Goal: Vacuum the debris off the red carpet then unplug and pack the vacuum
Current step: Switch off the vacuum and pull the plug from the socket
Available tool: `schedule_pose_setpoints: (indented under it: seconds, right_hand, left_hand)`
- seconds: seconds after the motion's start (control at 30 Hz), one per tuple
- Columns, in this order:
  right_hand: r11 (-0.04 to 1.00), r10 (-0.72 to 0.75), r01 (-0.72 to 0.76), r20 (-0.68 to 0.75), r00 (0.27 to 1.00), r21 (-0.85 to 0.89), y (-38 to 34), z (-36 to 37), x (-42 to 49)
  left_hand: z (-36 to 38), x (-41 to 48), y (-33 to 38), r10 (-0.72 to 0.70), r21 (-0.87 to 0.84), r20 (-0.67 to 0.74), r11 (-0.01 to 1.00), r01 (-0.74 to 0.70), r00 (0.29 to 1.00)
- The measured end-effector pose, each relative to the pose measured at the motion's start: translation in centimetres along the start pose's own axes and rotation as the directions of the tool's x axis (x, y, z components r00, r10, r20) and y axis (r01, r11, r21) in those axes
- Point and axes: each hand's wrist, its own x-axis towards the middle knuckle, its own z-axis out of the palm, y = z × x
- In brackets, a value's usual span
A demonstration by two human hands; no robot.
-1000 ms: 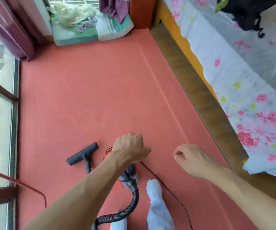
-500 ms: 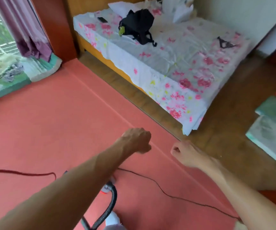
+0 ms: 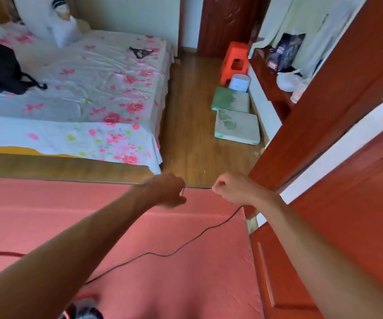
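Left hand (image 3: 167, 191) and right hand (image 3: 229, 188) hovering close together above the red carpet (image 3: 48, 215) edge, both curling into fists, black cord (image 3: 166, 255) trailing across the carpet toward the door (image 3: 347, 215), vacuum (image 3: 82, 310) sitting blurred at the bottom edge

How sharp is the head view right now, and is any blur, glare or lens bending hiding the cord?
Head view: motion blur softens everything, left hand and right hand included; the wide-angle lens tilts the door edges; even daylight, no glare; the thin black cord reads clearly against the red carpet; the vacuum is cropped and blurry at the bottom edge.
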Motion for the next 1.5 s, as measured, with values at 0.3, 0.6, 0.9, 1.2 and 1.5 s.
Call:
schedule_pose_setpoints:
  seconds: [0.3, 0.6, 0.9, 1.2, 1.5]
  right_hand:
    - [0.963, 0.266, -0.268, -0.155, 0.951, 0.006, 10.9, -6.8, -6.1]
    - [0.861, 0.507, -0.498, -0.27, 0.819, 0.106, 13.3, -12.5, -7.0]
    - [0.739, 0.672, -0.648, -0.257, 0.694, 0.184, 10.4, -16.0, -8.7]
    - [0.689, 0.719, -0.684, -0.335, 0.608, 0.238, 13.1, -21.6, -7.9]
    - [0.715, 0.682, -0.657, -0.446, 0.579, 0.241, 19.5, -28.1, -6.9]
  left_hand:
    - [-6.1, 8.3, 11.0, 0.297, 0.165, 0.033, 0.94, -0.299, 0.954]
    - [-13.7, 14.1, 12.4, 0.522, 0.246, 0.094, 0.812, -0.528, 0.847]
    - [-19.0, 17.4, 15.2, 0.704, 0.289, 0.059, 0.667, -0.687, 0.708]
    - [-22.3, 20.6, 20.7, 0.793, 0.274, 0.059, 0.571, -0.774, 0.606]
    - [-25.7, 27.1, 28.6, 0.786, 0.335, 0.01, 0.58, -0.742, 0.618]
